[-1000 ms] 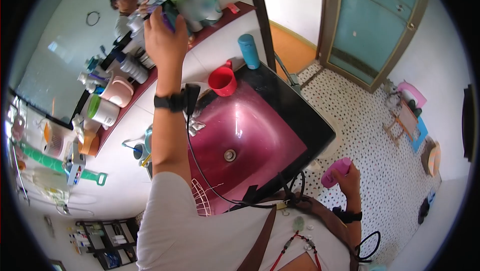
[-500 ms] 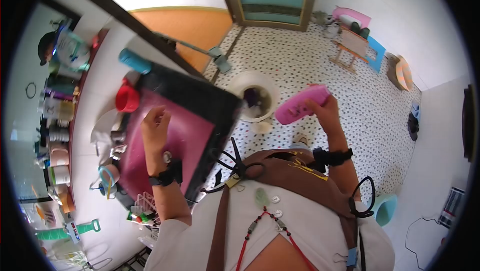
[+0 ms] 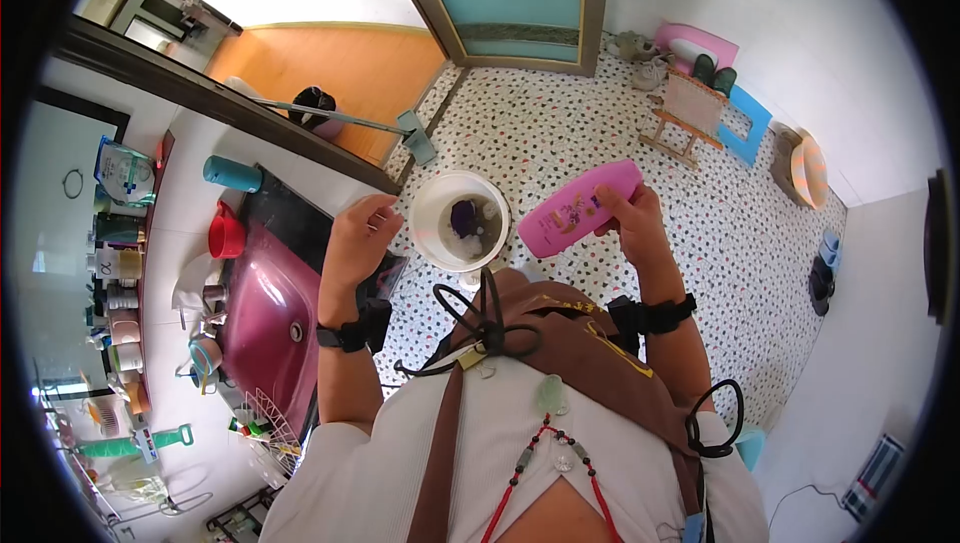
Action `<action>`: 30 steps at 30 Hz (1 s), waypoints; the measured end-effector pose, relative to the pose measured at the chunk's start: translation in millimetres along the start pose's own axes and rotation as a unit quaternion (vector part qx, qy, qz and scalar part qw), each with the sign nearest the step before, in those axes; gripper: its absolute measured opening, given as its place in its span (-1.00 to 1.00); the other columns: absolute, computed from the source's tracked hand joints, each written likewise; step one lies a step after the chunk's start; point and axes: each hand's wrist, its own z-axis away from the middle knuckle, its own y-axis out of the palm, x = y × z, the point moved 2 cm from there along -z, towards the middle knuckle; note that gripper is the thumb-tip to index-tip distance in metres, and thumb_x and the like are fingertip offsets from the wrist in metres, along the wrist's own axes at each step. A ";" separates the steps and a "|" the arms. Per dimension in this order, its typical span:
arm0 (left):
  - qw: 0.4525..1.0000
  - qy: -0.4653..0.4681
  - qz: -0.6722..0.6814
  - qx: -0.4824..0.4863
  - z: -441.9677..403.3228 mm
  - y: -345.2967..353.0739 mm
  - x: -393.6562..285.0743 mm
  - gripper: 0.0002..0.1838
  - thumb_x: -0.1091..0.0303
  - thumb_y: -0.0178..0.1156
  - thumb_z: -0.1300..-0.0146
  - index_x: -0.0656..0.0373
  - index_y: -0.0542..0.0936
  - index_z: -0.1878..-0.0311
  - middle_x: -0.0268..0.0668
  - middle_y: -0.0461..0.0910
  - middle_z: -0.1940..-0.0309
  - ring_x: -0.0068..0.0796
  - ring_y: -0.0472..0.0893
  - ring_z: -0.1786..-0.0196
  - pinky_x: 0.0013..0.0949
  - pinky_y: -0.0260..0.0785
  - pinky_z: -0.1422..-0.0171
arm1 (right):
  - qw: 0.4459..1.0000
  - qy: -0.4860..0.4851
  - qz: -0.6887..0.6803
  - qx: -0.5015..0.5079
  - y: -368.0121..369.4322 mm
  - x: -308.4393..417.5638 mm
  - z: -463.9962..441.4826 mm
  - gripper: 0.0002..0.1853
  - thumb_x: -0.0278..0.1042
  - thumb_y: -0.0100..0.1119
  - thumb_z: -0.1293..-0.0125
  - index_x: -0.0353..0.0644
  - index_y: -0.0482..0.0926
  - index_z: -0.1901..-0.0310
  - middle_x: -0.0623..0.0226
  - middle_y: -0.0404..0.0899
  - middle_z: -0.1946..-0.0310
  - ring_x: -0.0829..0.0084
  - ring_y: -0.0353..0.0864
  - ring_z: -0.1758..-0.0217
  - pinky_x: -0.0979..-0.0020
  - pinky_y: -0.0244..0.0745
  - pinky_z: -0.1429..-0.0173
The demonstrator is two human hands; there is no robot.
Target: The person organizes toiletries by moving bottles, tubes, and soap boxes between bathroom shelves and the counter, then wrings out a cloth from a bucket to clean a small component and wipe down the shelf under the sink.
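Note:
My right hand grips a pink plastic bottle with a printed label, thumb across its front. The bottle is tilted, its lower left end pointing toward a white bucket. That bucket stands on the floor with a dark purple cloth and cloudy water in it. To the left of the bucket, my left hand hangs in the air, fingers loosely bent and apart, with nothing seen in it. Neither hand touches the bucket.
On the left, a pink sink is set in a black counter, with a red cup and blue bottle beside it. A long-handled dustpan lies by the doorway. A small wooden stool stands at the back right.
My view has turned and my body has moved away from the sink toward the bucket. My left hand has gone from above the sink to beside the bucket. The right still holds the bottle.

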 end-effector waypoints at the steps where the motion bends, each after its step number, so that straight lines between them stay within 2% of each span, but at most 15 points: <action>1: 1.000 -0.001 -0.008 0.016 -5.5 5.3 4.3 -0.74 0.51 0.26 -0.15 0.29 0.58 0.07 -0.30 0.58 0.40 -0.63 0.54 0.36 -0.53 0.41 0.24 | 1.000 0.012 -0.006 -0.003 -1.6 -1.8 -8.5 -0.71 -0.30 0.27 -0.23 -0.34 0.55 0.14 0.31 0.63 0.41 0.55 0.59 0.48 0.57 0.48 0.49; 5: 0.999 -0.039 0.019 0.020 -36.5 23.1 22.3 -0.74 0.48 0.27 -0.15 0.31 0.58 0.08 -0.30 0.60 0.43 -0.59 0.55 0.36 -0.49 0.42 0.23 | 0.999 0.023 -0.012 -0.030 -11.1 -8.1 -55.2 -0.72 -0.28 0.26 -0.24 -0.33 0.55 0.16 0.30 0.62 0.42 0.52 0.59 0.48 0.53 0.48 0.49; 10: 0.998 -0.034 0.055 -0.009 -105.4 38.2 44.2 -0.73 0.39 0.30 -0.10 0.29 0.61 0.13 -0.17 0.61 0.44 -0.36 0.60 0.41 -0.36 0.44 0.28 | 0.973 -0.035 -0.220 0.055 -16.4 1.8 -127.2 -0.72 -0.29 0.17 -0.32 -0.25 0.48 0.01 0.27 0.61 0.22 0.37 0.63 0.25 0.38 0.51 0.35; 13: 0.998 -0.038 0.044 -0.025 -152.0 40.0 73.2 -0.73 0.37 0.30 -0.07 0.27 0.61 0.16 -0.15 0.60 0.45 -0.29 0.60 0.40 -0.33 0.43 0.29 | 0.977 -0.031 -0.212 0.022 -4.1 7.9 -195.4 -0.74 -0.32 0.18 -0.30 -0.25 0.51 0.04 0.32 0.63 0.27 0.38 0.63 0.25 0.38 0.53 0.29; 14: 0.999 -0.032 0.016 -0.021 -170.5 37.1 84.7 -0.73 0.36 0.30 -0.07 0.27 0.61 0.17 -0.15 0.60 0.45 -0.26 0.61 0.40 -0.31 0.43 0.30 | 0.986 -0.112 0.103 0.063 -0.6 3.2 -227.2 -0.75 -0.35 0.19 -0.29 -0.27 0.52 0.05 0.32 0.64 0.31 0.41 0.63 0.27 0.41 0.53 0.29; 15: 0.999 -0.018 -0.017 -0.041 -184.4 32.5 94.2 -0.74 0.35 0.31 -0.06 0.26 0.61 0.18 -0.14 0.60 0.47 -0.22 0.61 0.39 -0.29 0.42 0.30 | 0.890 -0.179 0.407 0.096 8.1 1.2 -248.2 -0.75 -0.38 0.20 -0.27 -0.30 0.53 0.07 0.32 0.65 0.35 0.43 0.64 0.29 0.43 0.53 0.29; 16: 0.998 -0.031 -0.009 -0.049 -193.0 24.3 99.8 -0.74 0.35 0.31 -0.06 0.26 0.61 0.18 -0.14 0.60 0.47 -0.22 0.61 0.39 -0.29 0.42 0.30 | 0.886 -0.176 0.414 0.110 24.7 10.5 -263.3 -0.75 -0.38 0.20 -0.27 -0.30 0.53 0.07 0.32 0.65 0.35 0.43 0.64 0.29 0.43 0.53 0.29; 19: 0.988 -0.070 0.061 -0.123 -222.8 -8.2 129.4 -0.75 0.37 0.31 -0.06 0.25 0.61 0.19 -0.11 0.59 0.47 -0.21 0.61 0.41 -0.30 0.43 0.33 | 0.972 -0.093 0.193 0.100 84.8 50.0 -327.9 -0.76 -0.44 0.20 -0.22 -0.37 0.55 0.11 0.27 0.65 0.39 0.52 0.62 0.40 0.53 0.50 0.40; 20: 0.986 -0.073 0.054 -0.140 -228.3 -21.7 134.7 -0.74 0.40 0.31 -0.08 0.26 0.60 0.14 -0.19 0.61 0.49 -0.31 0.61 0.46 -0.32 0.43 0.35 | 0.978 -0.134 0.133 0.092 107.2 59.0 -347.7 -0.76 -0.43 0.19 -0.23 -0.38 0.56 0.11 0.28 0.65 0.38 0.52 0.62 0.40 0.53 0.50 0.40; 22: 0.961 -0.172 0.171 -0.133 -233.8 -37.6 147.8 -0.56 0.39 0.35 -0.09 0.21 0.53 -0.06 -0.23 0.63 0.33 -0.44 0.60 0.32 -0.38 0.44 0.23 | 0.968 -0.127 0.149 0.156 155.0 77.3 -380.9 -0.74 -0.38 0.22 -0.23 -0.32 0.57 0.09 0.28 0.64 0.34 0.52 0.62 0.39 0.55 0.50 0.41; 23: 0.963 -0.165 0.175 -0.122 -240.7 -39.9 144.6 -0.56 0.39 0.35 -0.09 0.21 0.53 -0.06 -0.23 0.63 0.33 -0.44 0.60 0.32 -0.38 0.44 0.23 | 0.961 -0.100 0.170 0.196 181.0 76.9 -393.8 -0.74 -0.37 0.24 -0.22 -0.30 0.56 0.09 0.32 0.63 0.38 0.56 0.60 0.43 0.55 0.50 0.43; 25: 0.946 -0.100 0.244 -0.190 -246.4 -46.7 136.9 -0.32 0.37 0.40 -0.07 0.17 0.36 -0.27 -0.24 0.57 0.09 -0.52 0.54 0.11 -0.40 0.42 0.05 | 0.945 -0.044 0.143 0.291 236.9 63.1 -412.2 -0.63 -0.44 0.30 -0.17 -0.23 0.43 0.00 0.35 0.56 0.39 0.58 0.55 0.49 0.56 0.48 0.51; 26: 0.956 -0.079 0.226 -0.170 -251.7 -44.9 131.3 -0.13 0.33 0.46 0.02 0.14 0.24 -0.37 -0.14 0.46 -0.11 -0.40 0.51 -0.04 -0.36 0.38 -0.09 | 0.946 -0.025 0.119 0.302 265.5 54.8 -413.7 -0.57 -0.42 0.33 -0.15 -0.19 0.39 -0.03 0.32 0.56 0.32 0.58 0.55 0.49 0.56 0.49 0.53; 28: 0.977 -0.016 0.039 -0.211 -268.3 -48.5 107.0 -0.05 0.34 0.50 0.14 0.17 0.23 -0.37 -0.06 0.45 -0.10 -0.21 0.53 -0.03 -0.29 0.41 -0.09 | 0.926 0.001 0.119 0.359 315.1 37.3 -418.5 -0.54 -0.37 0.35 -0.15 -0.23 0.37 -0.04 0.30 0.55 0.29 0.58 0.56 0.46 0.57 0.51 0.54; 30: 0.959 -0.126 -0.019 -0.253 -280.4 -48.6 98.0 -0.02 0.31 0.49 0.19 0.17 0.21 -0.37 -0.06 0.47 -0.03 -0.08 0.54 0.00 -0.16 0.43 -0.05 | 0.916 0.033 0.152 0.369 358.0 21.6 -418.3 -0.52 -0.31 0.36 -0.15 -0.27 0.36 -0.02 0.30 0.55 0.30 0.58 0.58 0.45 0.60 0.51 0.58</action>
